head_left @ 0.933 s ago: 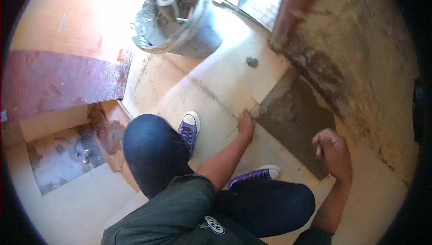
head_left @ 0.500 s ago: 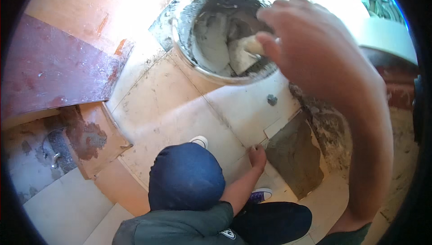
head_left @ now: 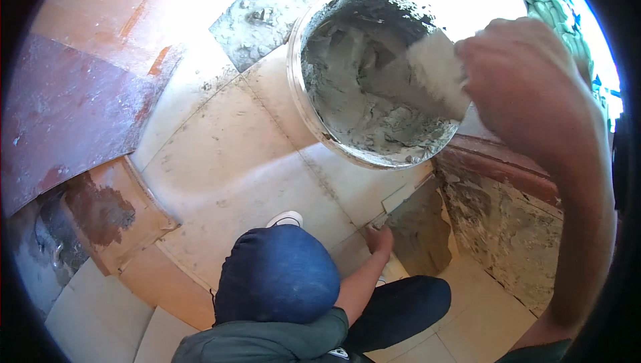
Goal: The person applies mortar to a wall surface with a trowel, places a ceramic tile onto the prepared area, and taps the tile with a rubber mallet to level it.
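My right hand is closed on the handle of a trowel, its pale blade blurred over the right inner side of a white bucket. Thick grey mortar lies in the bucket, heaped and furrowed. Low down, my left hand has its fingers curled in at the left edge of a grey-brown mortar patch on the floor. What those fingers hold, if anything, is too small to make out. A narrow pale tile strip borders the patch just beyond that hand.
A mortar-smeared grey sheet lies left of the bucket. A reddish board and a stained piece lie at left. Along the right runs a rough, mortar-marked wall base. My bent knees take up the lower middle.
My right hand and the trowel have risen and shifted right, from deep in the mortar to the bucket's right side. The view has shifted too; my left hand stays by the patch.
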Available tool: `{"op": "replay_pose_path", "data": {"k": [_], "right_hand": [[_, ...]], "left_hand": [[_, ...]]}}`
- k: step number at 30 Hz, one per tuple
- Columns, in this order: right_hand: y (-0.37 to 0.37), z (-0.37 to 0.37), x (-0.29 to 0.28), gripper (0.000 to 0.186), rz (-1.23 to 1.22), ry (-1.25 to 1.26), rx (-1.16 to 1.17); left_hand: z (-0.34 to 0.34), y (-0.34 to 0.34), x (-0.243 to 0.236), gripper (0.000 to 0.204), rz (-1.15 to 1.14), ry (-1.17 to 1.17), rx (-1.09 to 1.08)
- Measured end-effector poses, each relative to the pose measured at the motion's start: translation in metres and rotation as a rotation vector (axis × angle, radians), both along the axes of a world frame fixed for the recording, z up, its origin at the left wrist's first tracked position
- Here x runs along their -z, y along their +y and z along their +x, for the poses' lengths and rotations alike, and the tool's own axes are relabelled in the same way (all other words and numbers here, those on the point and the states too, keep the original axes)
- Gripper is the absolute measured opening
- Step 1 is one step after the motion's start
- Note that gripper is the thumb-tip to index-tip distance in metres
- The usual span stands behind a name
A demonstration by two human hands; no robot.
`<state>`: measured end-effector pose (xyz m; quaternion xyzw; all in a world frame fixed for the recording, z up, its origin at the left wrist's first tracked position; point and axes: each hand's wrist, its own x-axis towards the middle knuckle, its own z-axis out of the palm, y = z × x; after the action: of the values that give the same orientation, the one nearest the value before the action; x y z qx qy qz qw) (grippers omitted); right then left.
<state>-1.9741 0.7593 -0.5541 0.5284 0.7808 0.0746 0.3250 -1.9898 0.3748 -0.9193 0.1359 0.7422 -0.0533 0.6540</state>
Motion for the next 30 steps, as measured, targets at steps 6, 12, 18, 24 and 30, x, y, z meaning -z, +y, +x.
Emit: {"op": "replay_pose_path", "data": {"k": [6,12,18,24,30], "right_hand": [[0.023,0.005,0.016,0.009,0.185,-0.115,0.055],[0.014,0.005,0.080,0.008,0.189,-0.050,0.023],[-0.040,0.004,0.074,0.009,-0.001,0.011,-0.140],[-0.021,0.033,0.012,0.005,0.113,-0.016,-0.131],[0.016,0.046,0.032,0.010,0.152,-0.163,-0.250]], "left_hand": [[-0.005,0.010,-0.002,0.056,0.091,0.027,0.006],[-0.007,0.011,-0.002,0.057,0.058,0.006,-0.041],[-0.004,0.011,-0.003,0.054,0.092,0.037,-0.009],[-0.009,0.013,0.000,0.056,0.079,0.004,0.014],[-0.004,0.003,0.004,0.055,0.099,-0.001,0.011]]}}
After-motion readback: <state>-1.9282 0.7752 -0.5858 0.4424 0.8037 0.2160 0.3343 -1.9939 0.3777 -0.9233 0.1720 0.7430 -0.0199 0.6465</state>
